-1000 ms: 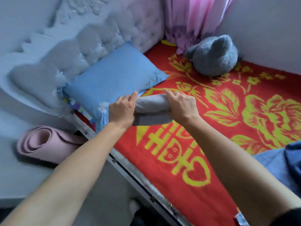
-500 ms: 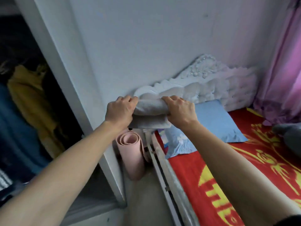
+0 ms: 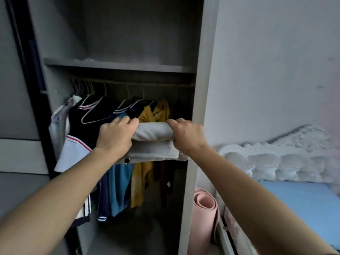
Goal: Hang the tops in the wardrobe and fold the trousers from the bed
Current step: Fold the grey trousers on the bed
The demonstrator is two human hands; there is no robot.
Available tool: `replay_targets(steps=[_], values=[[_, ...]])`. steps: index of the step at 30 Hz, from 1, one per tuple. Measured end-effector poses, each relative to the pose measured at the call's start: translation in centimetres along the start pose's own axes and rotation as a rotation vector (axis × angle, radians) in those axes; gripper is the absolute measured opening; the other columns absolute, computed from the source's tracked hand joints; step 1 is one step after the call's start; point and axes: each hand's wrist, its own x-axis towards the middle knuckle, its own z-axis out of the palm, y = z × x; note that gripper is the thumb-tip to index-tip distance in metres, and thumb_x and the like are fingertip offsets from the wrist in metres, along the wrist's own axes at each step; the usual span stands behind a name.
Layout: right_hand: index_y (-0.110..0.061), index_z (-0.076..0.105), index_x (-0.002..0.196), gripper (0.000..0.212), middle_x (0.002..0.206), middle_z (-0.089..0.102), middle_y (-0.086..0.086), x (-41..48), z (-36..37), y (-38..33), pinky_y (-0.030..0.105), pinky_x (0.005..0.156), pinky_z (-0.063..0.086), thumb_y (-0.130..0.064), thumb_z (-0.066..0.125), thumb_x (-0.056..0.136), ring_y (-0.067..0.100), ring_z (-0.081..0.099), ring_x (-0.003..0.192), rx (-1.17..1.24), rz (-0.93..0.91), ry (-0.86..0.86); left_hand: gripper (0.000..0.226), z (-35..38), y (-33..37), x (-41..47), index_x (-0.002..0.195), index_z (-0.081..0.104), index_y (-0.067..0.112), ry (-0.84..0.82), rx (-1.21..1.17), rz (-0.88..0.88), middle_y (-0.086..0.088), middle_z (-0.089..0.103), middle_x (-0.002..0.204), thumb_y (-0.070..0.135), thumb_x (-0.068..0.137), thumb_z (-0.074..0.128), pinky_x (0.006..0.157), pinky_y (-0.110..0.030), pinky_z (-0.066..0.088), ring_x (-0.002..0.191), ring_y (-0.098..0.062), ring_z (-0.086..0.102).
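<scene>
Trousers [image 3: 153,142] in left hand [image 3: 116,138], right hand [image 3: 187,136]

The folded grey trousers [image 3: 153,142] (lifted off the bed) now hover before the open wardrobe [image 3: 117,65], facing its hanging tops [image 3: 117,137].

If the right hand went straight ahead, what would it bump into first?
Probably the mustard-yellow top hanging on the rail, just beyond the right hand that grips the folded light-grey garment. Depth is unclear, so the wardrobe's grey side panel might come first.
</scene>
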Motion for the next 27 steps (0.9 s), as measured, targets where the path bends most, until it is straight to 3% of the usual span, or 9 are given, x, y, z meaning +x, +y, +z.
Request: replay_targets(steps=[7,12,17,23,27], values=[[-0.029,0.055,0.126,0.047,0.097,0.065,-0.001,13.4,-2.4,-4.1,0.03,0.053,0.039,-0.022,0.064,0.081,0.026,0.067,0.078,-0.029,-0.088,0.194,0.037,-0.5,-10.9,7.5,0.111,0.057,0.016,0.19,0.08,-0.061,-0.01,0.063,0.103,0.007,0.077,0.066,0.057,-0.038,0.038,0.093,-0.036,0.061],[-0.023,0.056,0.112,0.036,0.097,0.065,0.006,23.3,-5.0,-0.9,0.036,0.059,0.036,-0.02,0.064,0.077,0.037,0.066,0.083,-0.108,-0.075,0.386,0.038,-1.1,-14.0,17.7,0.112,0.054,0.013,0.42,0.099,-0.079,-0.016,0.06,0.104,0.004,0.076,0.064,0.06,-0.043,0.035,0.094,-0.042,0.059],[-0.02,0.053,0.126,0.046,0.11,0.064,0.014,32.5,-5.6,4.9,0.04,0.066,0.037,-0.023,0.069,0.083,0.04,0.065,0.093,-0.244,-0.04,0.596,0.046,-0.2,-13.7,28.5,0.123,0.048,0.008,0.587,0.115,-0.1,-0.022,0.057,0.115,0.007,0.082,0.068,0.071,-0.055,0.046,0.101,-0.045,0.057],[-0.017,0.049,0.133,0.052,0.121,0.06,0.019,41.3,-3.0,9.9,0.047,0.079,0.046,-0.021,0.068,0.086,0.042,0.06,0.105,-0.255,0.041,0.624,0.045,4.0,-13.5,39.9,0.127,0.045,0.007,0.69,0.123,-0.087,-0.023,0.056,0.119,0.013,0.087,0.065,0.075,-0.053,0.047,0.102,-0.044,0.057],[-0.016,0.047,0.134,0.05,0.119,0.059,0.019,46.1,0.7,11.2,0.046,0.075,0.044,-0.023,0.068,0.089,0.039,0.061,0.099,-0.27,0.099,0.564,0.044,7.6,-13.6,45.3,0.122,0.048,0.007,0.607,0.103,-0.069,-0.023,0.058,0.114,0.009,0.082,0.066,0.071,-0.052,0.045,0.099,-0.046,0.058]])
